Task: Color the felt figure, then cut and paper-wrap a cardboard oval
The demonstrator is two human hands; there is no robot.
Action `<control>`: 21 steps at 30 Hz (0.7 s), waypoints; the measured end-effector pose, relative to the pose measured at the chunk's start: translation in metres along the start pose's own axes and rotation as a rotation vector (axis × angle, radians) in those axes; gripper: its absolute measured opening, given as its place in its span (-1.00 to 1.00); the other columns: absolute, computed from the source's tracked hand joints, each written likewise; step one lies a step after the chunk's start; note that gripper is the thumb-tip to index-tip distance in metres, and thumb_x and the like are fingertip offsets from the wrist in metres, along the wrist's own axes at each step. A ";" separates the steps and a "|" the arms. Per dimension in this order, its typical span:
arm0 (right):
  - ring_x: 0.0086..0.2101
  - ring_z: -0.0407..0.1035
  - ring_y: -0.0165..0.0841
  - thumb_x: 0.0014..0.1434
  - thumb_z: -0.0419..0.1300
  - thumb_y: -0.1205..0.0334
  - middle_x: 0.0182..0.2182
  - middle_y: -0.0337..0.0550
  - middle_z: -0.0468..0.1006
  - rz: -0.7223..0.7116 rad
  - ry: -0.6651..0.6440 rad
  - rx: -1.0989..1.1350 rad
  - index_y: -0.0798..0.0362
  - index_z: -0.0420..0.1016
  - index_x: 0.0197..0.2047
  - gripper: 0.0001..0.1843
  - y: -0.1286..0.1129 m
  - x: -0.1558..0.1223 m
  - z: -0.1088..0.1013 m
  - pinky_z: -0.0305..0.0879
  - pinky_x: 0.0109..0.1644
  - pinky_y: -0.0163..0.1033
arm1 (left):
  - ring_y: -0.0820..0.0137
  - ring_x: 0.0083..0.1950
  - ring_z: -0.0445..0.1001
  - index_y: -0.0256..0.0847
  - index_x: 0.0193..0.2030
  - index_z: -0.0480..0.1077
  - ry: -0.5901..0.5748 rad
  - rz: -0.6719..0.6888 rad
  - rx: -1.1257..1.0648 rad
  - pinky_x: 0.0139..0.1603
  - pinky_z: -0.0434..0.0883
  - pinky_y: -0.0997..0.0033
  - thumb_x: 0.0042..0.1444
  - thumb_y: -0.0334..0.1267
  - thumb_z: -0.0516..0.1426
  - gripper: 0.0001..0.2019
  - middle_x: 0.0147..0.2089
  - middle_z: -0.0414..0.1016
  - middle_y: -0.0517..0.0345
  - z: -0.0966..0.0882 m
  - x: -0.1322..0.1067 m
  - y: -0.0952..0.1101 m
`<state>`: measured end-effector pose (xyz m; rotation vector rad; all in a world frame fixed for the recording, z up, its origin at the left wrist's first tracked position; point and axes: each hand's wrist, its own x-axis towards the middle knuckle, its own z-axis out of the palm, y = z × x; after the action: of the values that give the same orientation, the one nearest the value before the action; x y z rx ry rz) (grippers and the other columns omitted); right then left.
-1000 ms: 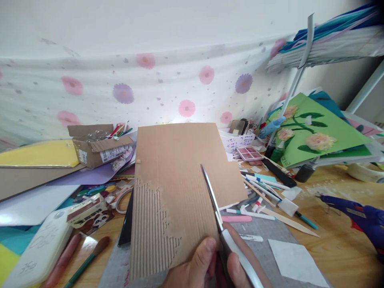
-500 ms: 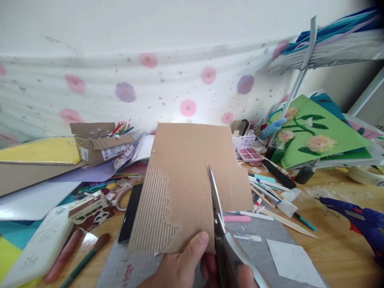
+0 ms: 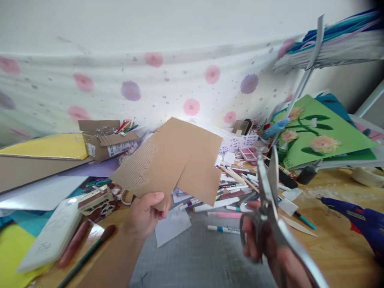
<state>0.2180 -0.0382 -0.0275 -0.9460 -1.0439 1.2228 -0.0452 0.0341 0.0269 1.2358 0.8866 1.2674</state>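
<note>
Near centre, left hand (image 3: pixel 144 214) pinches the corrugated cardboard sheet (image 3: pixel 177 160) at its near edge, sheet lifted and tilted above the grey cutting mat (image 3: pixel 195 256). Right hand (image 3: pixel 264 244) closed through the scissors (image 3: pixel 268 188) handles, blades slightly apart, pointing up, clear of the sheet. Cardboard: likely light, stiff along the flutes, creases easily; grip beside the cut. Pens (image 3: pixel 225 200) just beyond, glue gun (image 3: pixel 357 216) at right.

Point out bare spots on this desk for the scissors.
Grey mat is bare between the left hand, holding cardboard, and the right hand with the scissors, below the white marker. Bare wood also lies between the wooden stick and the blue glue gun. Crowded: the pen heap behind the mat.
</note>
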 end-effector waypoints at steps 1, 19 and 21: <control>-0.53 0.36 -0.37 0.12 0.22 -0.10 -0.35 -0.13 0.55 -0.083 0.069 0.027 -0.04 0.37 0.05 -0.50 -0.009 0.007 0.000 0.37 -0.43 -0.21 | 0.43 -0.65 0.20 -0.17 -0.79 0.29 -0.039 -0.009 -0.001 -0.54 0.15 0.37 -0.10 -0.10 0.18 -0.65 -0.77 0.23 0.17 -0.001 -0.001 -0.002; -0.44 0.48 -0.29 -0.10 0.34 0.32 -0.48 -0.32 0.50 -0.157 0.357 0.369 0.02 0.44 -0.10 -0.57 -0.022 0.046 0.027 0.50 -0.19 -0.07 | 0.48 -0.64 0.29 -0.12 -0.25 0.53 -0.187 -0.030 -0.233 -0.61 0.25 0.46 -0.12 -0.25 0.27 -0.78 -0.51 0.53 0.25 0.007 -0.002 -0.010; -0.49 0.45 -0.34 -0.10 0.33 0.35 -0.47 -0.33 0.50 -0.167 0.382 0.384 0.03 0.45 -0.11 -0.58 -0.022 0.046 0.028 0.50 -0.18 -0.07 | 0.42 -0.47 0.45 -0.04 -0.16 0.50 -0.032 -0.027 -0.360 -0.53 0.36 0.47 -0.07 -0.21 0.27 -0.73 -0.37 0.59 0.28 0.015 -0.003 -0.014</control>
<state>0.1984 0.0049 0.0060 -0.7359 -0.5476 1.0056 -0.0285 0.0300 0.0159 0.9523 0.6157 1.3142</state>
